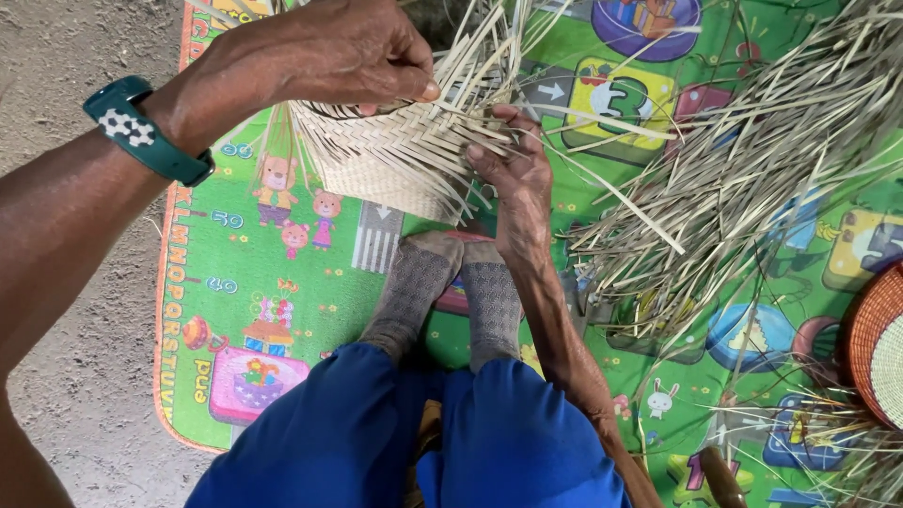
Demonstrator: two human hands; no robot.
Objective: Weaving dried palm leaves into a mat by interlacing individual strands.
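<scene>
A half-woven basket of pale flat straw strips sits tilted above my socked feet, with loose strip ends sticking up from its rim. My left hand, with a green wristband on the arm, grips the basket's upper rim, thumb pressed on the strips. My right hand holds the basket's right side, fingers pinching the weave near the rim.
A colourful children's play mat lies under me on bare ground. A big heap of loose straw strips lies at the right. A round woven lid or tray shows at the right edge.
</scene>
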